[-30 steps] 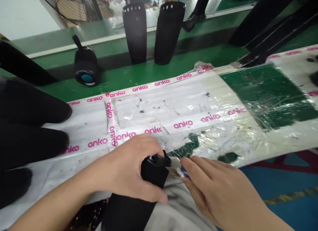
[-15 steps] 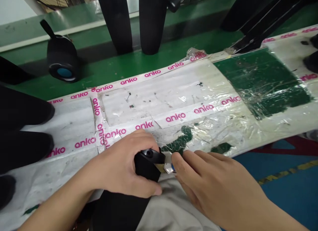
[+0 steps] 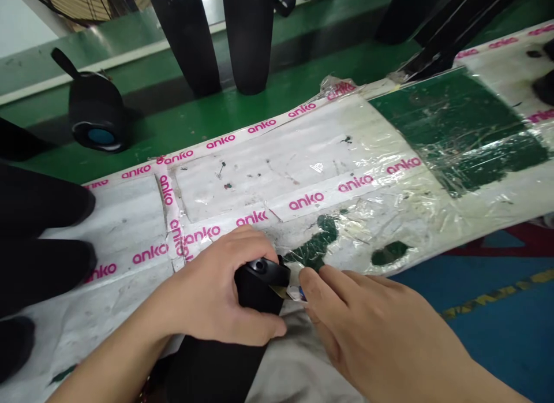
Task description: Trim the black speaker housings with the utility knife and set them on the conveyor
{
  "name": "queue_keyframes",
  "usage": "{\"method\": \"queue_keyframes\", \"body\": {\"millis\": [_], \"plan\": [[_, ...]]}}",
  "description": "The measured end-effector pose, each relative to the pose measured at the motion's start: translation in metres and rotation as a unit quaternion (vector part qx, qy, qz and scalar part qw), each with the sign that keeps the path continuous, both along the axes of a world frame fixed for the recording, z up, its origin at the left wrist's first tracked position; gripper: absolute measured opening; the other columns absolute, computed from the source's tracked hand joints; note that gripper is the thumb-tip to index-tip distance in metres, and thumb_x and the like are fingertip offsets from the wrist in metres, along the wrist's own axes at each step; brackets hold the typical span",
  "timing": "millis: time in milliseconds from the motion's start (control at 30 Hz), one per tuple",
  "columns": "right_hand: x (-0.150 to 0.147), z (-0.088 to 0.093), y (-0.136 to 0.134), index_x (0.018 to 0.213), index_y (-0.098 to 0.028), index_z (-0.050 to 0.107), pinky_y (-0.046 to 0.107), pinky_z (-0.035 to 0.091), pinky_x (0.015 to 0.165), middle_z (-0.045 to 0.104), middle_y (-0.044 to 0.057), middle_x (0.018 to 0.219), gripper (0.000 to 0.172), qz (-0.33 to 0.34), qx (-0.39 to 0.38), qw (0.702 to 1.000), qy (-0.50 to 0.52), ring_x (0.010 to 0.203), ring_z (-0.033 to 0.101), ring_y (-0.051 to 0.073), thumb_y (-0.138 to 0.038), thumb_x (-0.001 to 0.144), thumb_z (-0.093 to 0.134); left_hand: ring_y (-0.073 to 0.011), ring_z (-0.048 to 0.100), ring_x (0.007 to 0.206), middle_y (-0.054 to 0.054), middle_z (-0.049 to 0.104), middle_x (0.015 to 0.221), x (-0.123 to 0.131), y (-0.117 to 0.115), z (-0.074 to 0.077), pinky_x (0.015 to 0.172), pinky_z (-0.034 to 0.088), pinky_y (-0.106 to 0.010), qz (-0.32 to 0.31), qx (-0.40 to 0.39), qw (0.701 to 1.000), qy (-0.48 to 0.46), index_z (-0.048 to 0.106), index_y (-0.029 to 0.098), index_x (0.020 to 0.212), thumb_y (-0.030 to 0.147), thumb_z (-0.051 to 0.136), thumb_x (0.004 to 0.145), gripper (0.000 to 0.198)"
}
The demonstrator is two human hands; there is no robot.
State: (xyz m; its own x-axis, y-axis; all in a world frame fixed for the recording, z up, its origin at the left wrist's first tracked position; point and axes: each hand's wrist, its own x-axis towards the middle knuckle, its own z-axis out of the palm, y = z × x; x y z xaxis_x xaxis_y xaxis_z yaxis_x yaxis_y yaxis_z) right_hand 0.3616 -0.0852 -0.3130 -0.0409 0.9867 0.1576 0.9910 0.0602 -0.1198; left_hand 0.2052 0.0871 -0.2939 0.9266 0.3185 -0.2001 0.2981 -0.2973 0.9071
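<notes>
My left hand (image 3: pixel 229 287) is closed round the end of a black fabric-covered speaker (image 3: pixel 253 296), thumb below and fingers over the top. The speaker's glossy end cap, with a small round hole in it, faces up; its long body slants down toward the lap. In my right hand (image 3: pixel 372 316), bent fingers pinch a utility knife (image 3: pixel 295 293). Only its thin blade, metal tip and a bit of blue show; the fingers hide the rest. The blade lies against the speaker's edge just under the cap.
White sheeting with pink-lettered tape (image 3: pixel 264 178) covers the near bench. A black speaker with a strap loop (image 3: pixel 96 108) and tall black rounded pieces (image 3: pixel 249 39) stand on the green surface behind. More black rounded pieces (image 3: pixel 47 201) lie at left. Grey cloth (image 3: pixel 289 357) covers the lap.
The view has shifted slightly, so the background sits a little differently. Both hands keep their grips, and the blade stays at the speaker's edge with only a slight change of angle.
</notes>
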Motion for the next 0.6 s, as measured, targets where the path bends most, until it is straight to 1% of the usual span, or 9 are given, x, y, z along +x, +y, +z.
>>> {"method": "queue_keyframes", "body": {"millis": [67,167,300,400,500,600], "plan": [[-0.005,0.0,0.0,0.104,-0.025,0.044,0.032,0.032,0.051,0.053,-0.005,0.068,0.032,-0.023,0.004,1.0,0.001,0.051,0.055,0.017,-0.009,0.076,0.047,-0.0116,0.051,0.074,0.005,0.055,0.078,0.0,-0.002,0.0,0.069,0.04,-0.027,0.003,0.012,1.0,-0.005,0.056,0.018,0.079,0.014,0.087,0.058,0.037],[-0.011,0.001,0.002,0.103,-0.025,0.043,0.032,0.034,0.049,0.053,-0.005,0.066,0.029,-0.046,0.014,0.999,-0.007,0.048,0.054,0.018,-0.01,0.078,0.048,-0.0129,0.051,0.076,0.005,0.054,0.079,0.0,-0.005,0.001,0.07,0.04,-0.028,0.012,0.041,0.999,-0.001,0.055,0.018,0.081,0.013,0.083,0.059,0.036],[-0.014,0.006,0.003,0.093,-0.025,0.042,0.032,0.031,0.044,0.051,-0.003,0.062,0.027,-0.053,0.01,0.999,-0.003,0.043,0.052,0.018,-0.009,0.072,0.048,-0.0144,0.051,0.078,0.004,0.053,0.079,0.002,-0.008,0.001,0.071,0.041,-0.03,0.003,0.069,0.998,0.013,0.051,0.019,0.08,0.014,0.078,0.061,0.033],[-0.014,0.012,0.0,0.096,-0.024,0.047,0.031,0.03,0.043,0.051,-0.002,0.063,0.031,-0.047,-0.016,0.999,-0.013,0.042,0.052,0.018,-0.009,0.069,0.048,-0.0156,0.051,0.077,0.003,0.052,0.078,0.005,-0.011,0.001,0.071,0.041,-0.031,0.004,0.084,0.996,0.026,0.05,0.019,0.079,0.016,0.075,0.063,0.03],[-0.014,0.017,0.0,0.102,-0.023,0.053,0.032,0.025,0.042,0.053,-0.002,0.063,0.037,-0.03,-0.043,0.999,-0.009,0.038,0.051,0.019,-0.01,0.067,0.049,-0.0174,0.051,0.077,0.001,0.054,0.079,0.007,-0.014,0.002,0.069,0.042,-0.033,0.014,0.101,0.994,0.041,0.05,0.019,0.079,0.019,0.072,0.064,0.026],[-0.013,0.021,0.008,0.097,-0.024,0.054,0.032,0.015,0.042,0.055,-0.002,0.061,0.037,-0.038,-0.08,0.995,0.04,0.035,0.049,0.019,-0.012,0.062,0.053,-0.0181,0.052,0.075,0.0,0.054,0.078,0.008,-0.015,0.004,0.066,0.041,-0.033,0.009,0.108,0.993,0.052,0.051,0.019,0.077,0.021,0.071,0.065,0.023]]}}
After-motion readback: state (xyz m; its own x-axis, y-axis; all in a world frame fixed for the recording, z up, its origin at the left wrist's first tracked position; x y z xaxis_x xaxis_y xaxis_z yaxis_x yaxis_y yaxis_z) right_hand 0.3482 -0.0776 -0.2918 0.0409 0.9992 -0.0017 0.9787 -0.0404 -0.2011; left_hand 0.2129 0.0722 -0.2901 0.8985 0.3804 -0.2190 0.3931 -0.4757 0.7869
